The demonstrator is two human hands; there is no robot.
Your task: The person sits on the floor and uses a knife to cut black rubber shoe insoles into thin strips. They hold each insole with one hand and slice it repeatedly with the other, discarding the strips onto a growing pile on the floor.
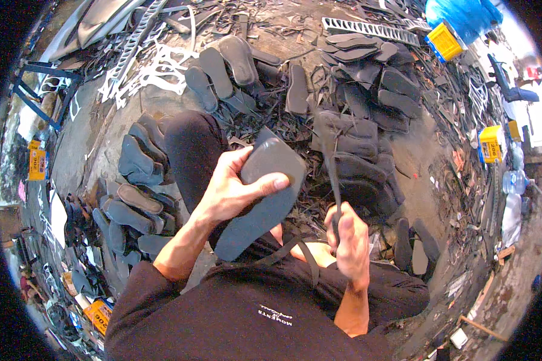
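My left hand (238, 186) grips a flat grey shoe sole (264, 195), its thumb pressed on the upper face and its fingers underneath. The sole is tilted, with its wide, angular end pointing away from me and its narrow end towards my lap. To the right of it, my right hand (349, 240) is closed in a fist around a long, thin dark piece (332, 174) that stands up and away from me. Motion blurs that piece, and I cannot tell whether it is a blade or a strip. A curved narrow dark strip (308, 262) lies over my lap.
Stacked dark soles (355, 159) lie beyond my right hand, with a further heap of soles (397, 90) farther off. More soles (132, 210) are piled at left. White cut-out scraps (162, 69), yellow boxes (492, 144) and a blue bag (464, 18) surround the work area.
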